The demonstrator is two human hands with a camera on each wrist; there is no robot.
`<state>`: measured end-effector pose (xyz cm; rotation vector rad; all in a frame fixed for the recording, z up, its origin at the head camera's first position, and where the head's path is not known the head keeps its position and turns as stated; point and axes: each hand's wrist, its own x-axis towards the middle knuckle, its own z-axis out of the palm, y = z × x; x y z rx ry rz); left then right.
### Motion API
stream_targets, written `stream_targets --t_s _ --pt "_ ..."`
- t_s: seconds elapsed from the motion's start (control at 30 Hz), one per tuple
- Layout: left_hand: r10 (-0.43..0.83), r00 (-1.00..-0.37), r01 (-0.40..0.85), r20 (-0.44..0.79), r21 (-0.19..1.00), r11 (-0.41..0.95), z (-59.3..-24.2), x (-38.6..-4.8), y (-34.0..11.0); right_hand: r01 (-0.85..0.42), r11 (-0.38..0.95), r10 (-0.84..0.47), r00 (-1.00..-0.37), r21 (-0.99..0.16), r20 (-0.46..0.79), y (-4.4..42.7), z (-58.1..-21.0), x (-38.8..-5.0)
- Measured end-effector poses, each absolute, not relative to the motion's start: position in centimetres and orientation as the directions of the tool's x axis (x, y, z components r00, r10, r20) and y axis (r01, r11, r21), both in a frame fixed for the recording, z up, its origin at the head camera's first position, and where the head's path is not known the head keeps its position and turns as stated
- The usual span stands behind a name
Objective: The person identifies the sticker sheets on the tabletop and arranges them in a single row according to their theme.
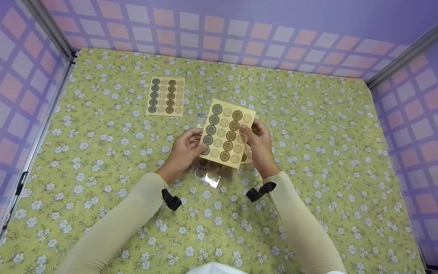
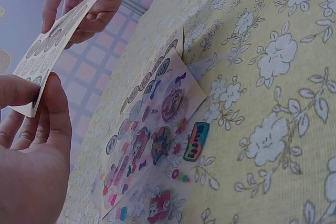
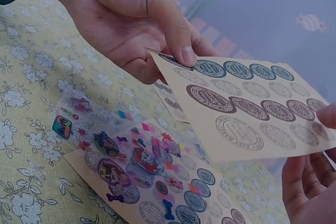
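Both hands hold up a cream sheet of round stamp-like stickers (image 1: 222,133), tilted above the cloth. My left hand (image 1: 183,154) pinches its lower left edge, thumb on the face and fingers behind. On its right side, my right hand (image 1: 261,148) pinches it, thumb on top. Beneath lies a clear sheet of colourful cartoon stickers (image 3: 142,161), overlapping another cream sticker sheet (image 3: 84,177). In the head view the raised sheet and hands hide most of these two. Apart from them, a further cream sticker sheet (image 1: 165,96) lies flat at the upper left.
A yellow-green cloth with white flowers (image 1: 329,190) covers the work surface. Purple walls with pink and white squares (image 1: 219,34) enclose it at the back and both sides. Black straps (image 1: 171,199) are worn on the wrists over cream sleeves.
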<state>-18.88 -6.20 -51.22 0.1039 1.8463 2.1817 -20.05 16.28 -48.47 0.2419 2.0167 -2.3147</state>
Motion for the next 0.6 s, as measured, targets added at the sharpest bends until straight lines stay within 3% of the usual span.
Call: stream_targets --t_s 0.6 --pt "0.132 -0.987 -0.109 -0.089 0.981 -0.159 -49.7 -20.7 -7.5 0.155 -0.163 0.102 -0.98 -0.974 -0.173 16.5 -49.1 -19.8"
